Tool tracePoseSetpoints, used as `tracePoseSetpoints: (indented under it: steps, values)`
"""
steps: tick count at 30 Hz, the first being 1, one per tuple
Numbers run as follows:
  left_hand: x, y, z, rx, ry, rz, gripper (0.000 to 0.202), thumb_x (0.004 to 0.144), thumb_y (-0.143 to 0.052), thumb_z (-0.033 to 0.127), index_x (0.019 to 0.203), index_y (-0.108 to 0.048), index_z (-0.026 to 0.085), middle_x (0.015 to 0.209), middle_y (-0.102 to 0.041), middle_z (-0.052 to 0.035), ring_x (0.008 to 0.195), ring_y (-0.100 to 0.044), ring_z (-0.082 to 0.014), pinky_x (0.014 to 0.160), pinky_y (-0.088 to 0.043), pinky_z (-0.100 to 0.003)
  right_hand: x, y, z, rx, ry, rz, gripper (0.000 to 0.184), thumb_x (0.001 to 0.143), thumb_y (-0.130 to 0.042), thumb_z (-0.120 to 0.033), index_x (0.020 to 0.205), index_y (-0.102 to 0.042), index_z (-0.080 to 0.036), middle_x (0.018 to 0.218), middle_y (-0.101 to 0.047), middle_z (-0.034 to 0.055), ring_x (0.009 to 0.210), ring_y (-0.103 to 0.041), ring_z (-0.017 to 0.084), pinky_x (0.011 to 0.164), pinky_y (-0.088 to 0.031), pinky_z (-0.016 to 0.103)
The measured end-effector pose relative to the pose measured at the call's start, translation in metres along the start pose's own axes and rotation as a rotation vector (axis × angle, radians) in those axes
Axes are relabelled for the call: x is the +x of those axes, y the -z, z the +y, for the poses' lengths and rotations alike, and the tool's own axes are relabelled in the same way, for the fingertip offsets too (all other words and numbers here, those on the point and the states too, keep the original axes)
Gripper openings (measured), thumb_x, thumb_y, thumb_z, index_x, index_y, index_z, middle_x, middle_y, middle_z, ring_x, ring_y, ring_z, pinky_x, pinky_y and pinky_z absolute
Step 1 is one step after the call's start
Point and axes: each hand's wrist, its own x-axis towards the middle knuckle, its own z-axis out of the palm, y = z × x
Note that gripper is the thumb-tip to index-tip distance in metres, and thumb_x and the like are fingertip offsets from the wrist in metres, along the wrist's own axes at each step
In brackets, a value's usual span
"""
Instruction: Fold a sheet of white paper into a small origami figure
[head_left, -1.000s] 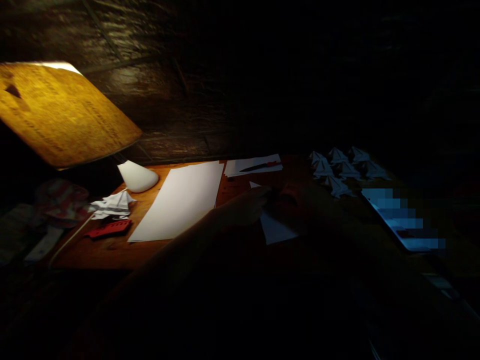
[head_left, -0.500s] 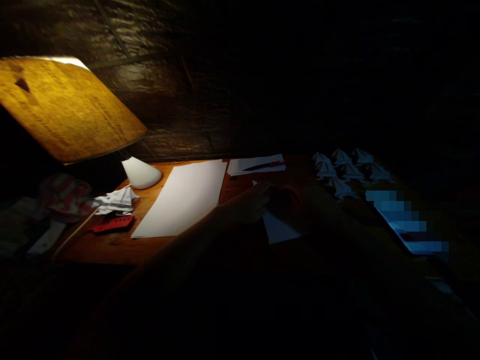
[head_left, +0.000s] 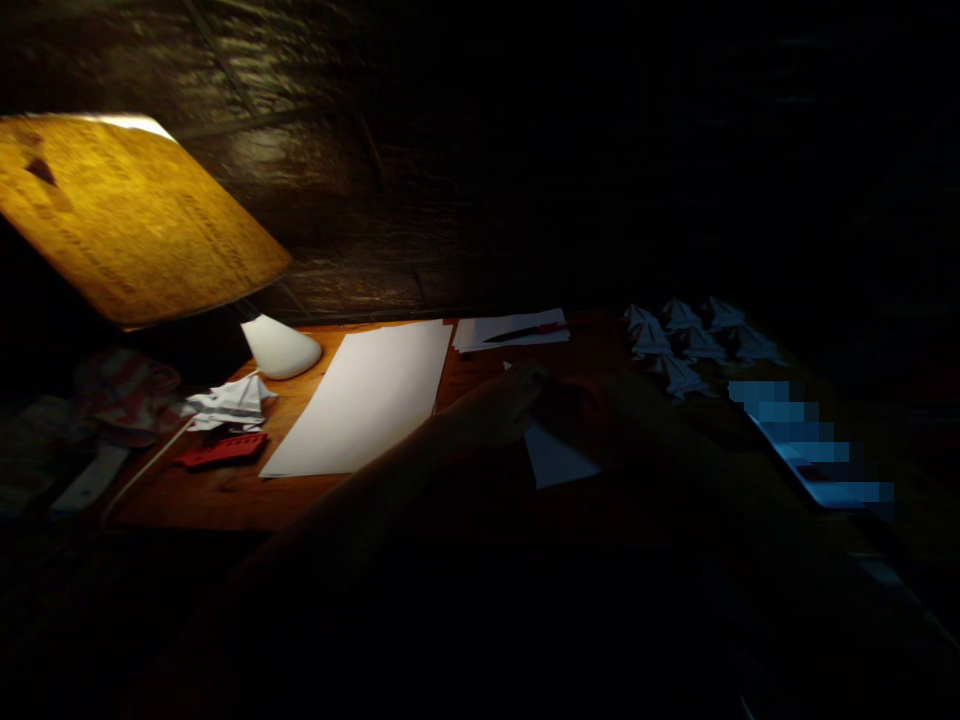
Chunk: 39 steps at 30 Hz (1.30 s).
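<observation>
The person leans over a brown wooden table [head_left: 225,510], and the work in hand looks partway along: seven small, pointed white folded-paper figures [head_left: 679,376] stand grouped at the right and appear finished, while a smooth white sheet of paper [head_left: 559,462] lies under the hands, apparently mid-fold. Its lower part shows flat and a corner pokes out above; the creases themselves are lost in shadow. The left hand [head_left: 516,408] is bent over the sheet's upper left, and the right hand [head_left: 590,405] sits close beside it in near darkness; whether either one pinches the paper or merely presses on it cannot be told. A broad stack of plain white paper [head_left: 364,405] at the left looks unfolded, as does a smaller pile of white paper [head_left: 469,338] at the back, with a black-bladed, red-handled knife [head_left: 521,333] across it. Room is modest: a narrow strip of bare wood separates the two stacks, the left forearm crosses near the broad stack's lower right corner, and the dark wall [head_left: 375,260] bounds the rear. To the right, a dim gap parts the right hand from the figures, and a slim device with a blue-lit screen [head_left: 801,450] lies nearer the person. The table's front edge shows at the left but vanishes into blackness elsewhere.
</observation>
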Motion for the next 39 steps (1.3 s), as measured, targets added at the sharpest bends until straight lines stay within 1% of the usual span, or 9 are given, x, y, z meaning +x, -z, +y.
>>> tracePoseSetpoints:
  steps: [4, 8, 12, 18, 23, 27, 33, 35, 39]
  values:
    - [0.0, 0.0, 0.003, -0.001, -0.01, 0.025, 0.036, 0.082, -0.048, 0.009, 0.117, -0.055, 0.014, 0.13, -0.051, -0.0153, 0.124, -0.052, -0.0275, 0.106, -0.049, -0.043, 0.0, -0.001, -0.001, -0.043, 0.005, -0.024, 0.044, 0.087, -0.05, -0.013, 0.124, -0.073, -0.021, 0.099, -0.078, 0.0101, 0.083, -0.07, 0.023, 0.07, -0.048, 0.032]
    - [0.0, 0.0, 0.003, -0.003, -0.005, 0.041, 0.036, 0.081, -0.048, 0.01, 0.116, -0.053, 0.014, 0.126, -0.05, -0.0152, 0.118, -0.053, -0.0262, 0.103, -0.049, -0.041, 0.0, 0.0, -0.005, -0.05, -0.02, -0.025, 0.047, 0.088, -0.05, -0.015, 0.129, -0.07, -0.022, 0.105, -0.078, 0.0105, 0.088, -0.071, 0.024, 0.073, -0.049, 0.032]
    - [0.0, 0.001, 0.003, -0.008, 0.011, 0.037, 0.033, 0.08, -0.049, 0.011, 0.112, -0.053, 0.015, 0.125, -0.049, -0.0142, 0.117, -0.053, -0.0264, 0.103, -0.049, -0.042, 0.0, 0.003, -0.007, -0.064, -0.033, -0.053, 0.049, 0.089, -0.049, -0.016, 0.134, -0.067, -0.022, 0.111, -0.077, 0.0108, 0.091, -0.071, 0.025, 0.075, -0.05, 0.033]
    - [0.0, 0.002, 0.003, 0.009, 0.023, 0.026, 0.033, 0.081, -0.05, 0.01, 0.113, -0.055, 0.014, 0.125, -0.05, -0.015, 0.117, -0.053, -0.0269, 0.104, -0.049, -0.042, -0.001, 0.002, -0.006, -0.089, -0.006, -0.043, 0.046, 0.088, -0.05, -0.016, 0.13, -0.068, -0.021, 0.121, -0.074, 0.0123, 0.096, -0.071, 0.027, 0.078, -0.05, 0.034]
    - [-0.001, -0.002, -0.003, -0.013, 0.006, 0.057, 0.031, 0.083, -0.051, 0.011, 0.113, -0.057, 0.013, 0.126, -0.051, -0.0148, 0.116, -0.055, -0.0265, 0.103, -0.051, -0.041, -0.002, -0.001, -0.01, -0.118, -0.027, -0.038, 0.041, 0.093, -0.048, -0.021, 0.13, -0.067, -0.023, 0.12, -0.074, 0.0111, 0.096, -0.072, 0.026, 0.08, -0.049, 0.034]
    - [0.0, -0.001, -0.004, -0.004, 0.013, 0.055, 0.036, 0.081, -0.053, 0.012, 0.116, -0.057, 0.014, 0.128, -0.053, -0.0145, 0.117, -0.055, -0.0274, 0.102, -0.051, -0.043, -0.001, 0.0, -0.017, -0.173, -0.053, -0.078, 0.04, 0.098, -0.045, -0.029, 0.133, -0.063, -0.021, 0.113, -0.075, 0.0134, 0.092, -0.072, 0.027, 0.074, -0.049, 0.033]
    - [0.001, 0.005, 0.003, 0.087, 0.066, 0.037, 0.029, 0.081, -0.054, 0.014, 0.11, -0.059, 0.015, 0.118, -0.058, -0.0128, 0.109, -0.058, -0.0267, 0.093, -0.051, -0.04, 0.0, 0.004, -0.021, -0.193, -0.04, -0.079, 0.043, 0.102, -0.04, -0.036, 0.137, -0.057, -0.017, 0.112, -0.074, 0.0165, 0.094, -0.072, 0.028, 0.073, -0.048, 0.034]
    - [0.002, 0.007, 0.004, 0.095, 0.08, 0.052, 0.027, 0.081, -0.055, 0.015, 0.108, -0.059, 0.017, 0.115, -0.059, -0.0114, 0.105, -0.059, -0.0257, 0.088, -0.051, -0.038, -0.001, 0.004, -0.02, -0.184, -0.037, -0.069, 0.044, 0.102, -0.041, -0.034, 0.14, -0.055, -0.018, 0.114, -0.074, 0.0159, 0.094, -0.072, 0.028, 0.073, -0.048, 0.034]
    - [0.003, 0.008, 0.006, 0.105, 0.102, 0.068, 0.016, 0.082, -0.057, 0.019, 0.097, -0.057, 0.017, 0.101, -0.06, -0.0089, 0.092, -0.06, -0.023, 0.077, -0.049, -0.035, -0.002, 0.002, -0.017, -0.17, -0.06, -0.048, 0.043, 0.099, -0.044, -0.03, 0.139, -0.057, -0.022, 0.117, -0.074, 0.013, 0.093, -0.072, 0.028, 0.072, -0.046, 0.033]
